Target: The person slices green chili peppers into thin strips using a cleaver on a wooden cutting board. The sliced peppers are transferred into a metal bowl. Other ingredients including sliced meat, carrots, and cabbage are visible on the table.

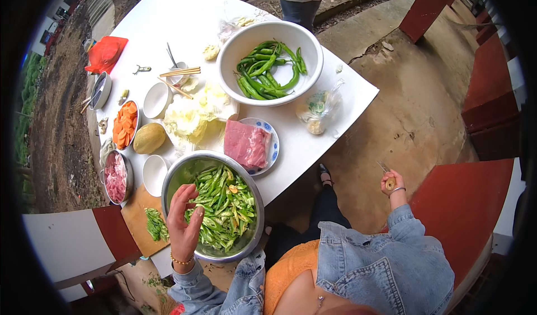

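Observation:
My left hand (183, 226) is raised over the left rim of a stainless steel basin (259, 214), fingers apart and nothing visible in them. Sliced green peppers (224, 214) lie heaped in that basin. Away from the table on the right, my right hand (392, 182) grips a knife (390, 183) by its wooden handle; its blade points up and away. A wooden cutting board (136, 209) sits left of the basin, bearing a small pile of cut green pepper (156, 226). Beyond the basin, a slab of raw meat (246, 144) rests on a blue-patterned plate (275, 147).
Whole green peppers (268, 69) fill part of a white basin (314, 69). Around stand carrot slices (125, 124), a yellowish melon-like item (149, 138), cabbage leaves (188, 117), cut meat (115, 178), white bowls (155, 174) and a plastic bag (321, 107). Another person (300, 0) stands across the table.

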Demonstrator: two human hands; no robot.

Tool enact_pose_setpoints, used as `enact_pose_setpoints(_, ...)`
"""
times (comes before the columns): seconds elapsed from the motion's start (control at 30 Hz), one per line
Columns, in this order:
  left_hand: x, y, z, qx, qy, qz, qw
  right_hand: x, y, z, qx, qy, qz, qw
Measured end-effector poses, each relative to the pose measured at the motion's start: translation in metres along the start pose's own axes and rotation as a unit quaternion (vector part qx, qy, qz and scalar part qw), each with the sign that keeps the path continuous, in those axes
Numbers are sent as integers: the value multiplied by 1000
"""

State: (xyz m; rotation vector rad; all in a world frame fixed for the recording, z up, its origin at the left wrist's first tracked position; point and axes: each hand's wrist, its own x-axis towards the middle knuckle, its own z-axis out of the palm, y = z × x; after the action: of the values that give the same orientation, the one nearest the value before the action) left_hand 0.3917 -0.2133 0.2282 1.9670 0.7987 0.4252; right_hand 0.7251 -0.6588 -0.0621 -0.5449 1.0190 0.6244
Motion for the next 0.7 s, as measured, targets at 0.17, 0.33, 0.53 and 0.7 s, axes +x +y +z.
enact_pose_setpoints(0.17,59,54,50,-86,22,-99,991,79,-43,-20,-152,122,8,981)
enact_pose_setpoints(0.33,225,32,115,-177,-7,-150,973,107,-84,-41,-222,141,36,964)
enact_pose_setpoints(0.53,367,-77,210,193,69,-266,942,84,-126,-32,-252,115,18,961)
enact_pose_setpoints(0.7,375,-127,244,194,89,-295,931,75,-146,-27,-225,161,29,961)
